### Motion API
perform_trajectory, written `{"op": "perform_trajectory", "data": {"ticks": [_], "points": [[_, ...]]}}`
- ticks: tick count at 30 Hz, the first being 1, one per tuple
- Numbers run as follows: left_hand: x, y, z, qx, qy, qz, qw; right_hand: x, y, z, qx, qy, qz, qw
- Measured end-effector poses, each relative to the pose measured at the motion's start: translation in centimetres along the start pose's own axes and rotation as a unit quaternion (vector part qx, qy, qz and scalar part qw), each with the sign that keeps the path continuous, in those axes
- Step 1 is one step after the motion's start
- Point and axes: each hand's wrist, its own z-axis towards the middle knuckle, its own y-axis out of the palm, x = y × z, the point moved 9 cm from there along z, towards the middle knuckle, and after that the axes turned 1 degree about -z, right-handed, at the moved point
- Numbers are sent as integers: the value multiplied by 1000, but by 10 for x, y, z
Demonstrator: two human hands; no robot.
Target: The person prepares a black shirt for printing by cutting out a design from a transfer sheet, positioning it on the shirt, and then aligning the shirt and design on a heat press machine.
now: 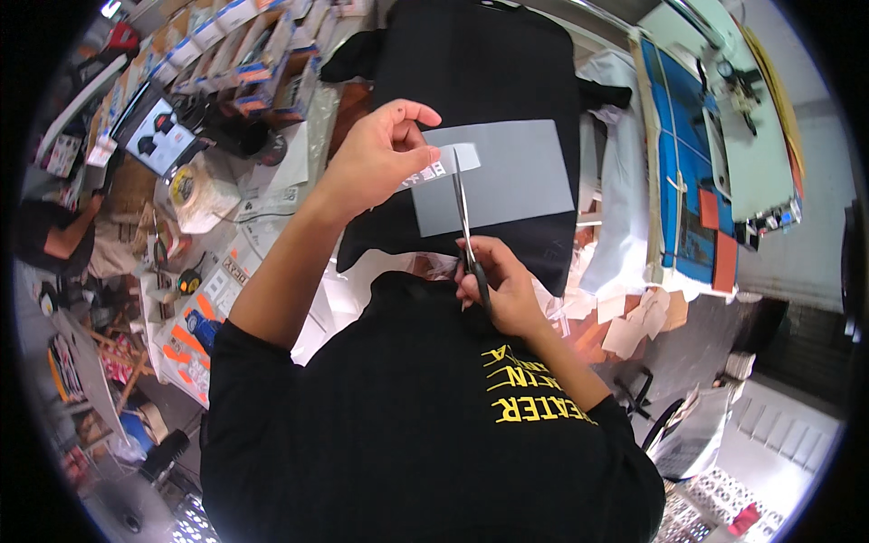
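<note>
My left hand point(380, 158) pinches a small white piece point(463, 156) with printed marks between thumb and finger. My right hand point(498, 281) grips black-handled scissors point(463, 210), whose long silver blades reach up to that piece. Behind them, a smooth grey rectangular sheet point(529, 172) lies on a spread black T-shirt point(471, 63). Whether the blade tips touch the white piece or only overlap it in view is hard to tell.
Cardboard bins point(290, 81), a laptop point(154, 136) and a tape roll point(186, 190) crowd the left bench. Another person point(59, 235) is at far left. On the right stand a blue board point(688, 145) and paper scraps point(634, 321). Printed sheets point(226, 281) lie left of me.
</note>
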Motion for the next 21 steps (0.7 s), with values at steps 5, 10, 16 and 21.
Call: {"op": "perform_trajectory", "data": {"ticks": [5,10,16,21], "points": [[48,48,11,-64,77,22,995,-35,-21,-12,28,-60,20,998],[60,76,23,-97,82,26,992,-45,-40,-25,48,-105,7,993],[64,98,29,-121,80,19,989,-45,-56,-34,61,-109,-7,992],[64,102,31,-117,81,3,990,-48,-60,-38,64,-111,-8,992]]}}
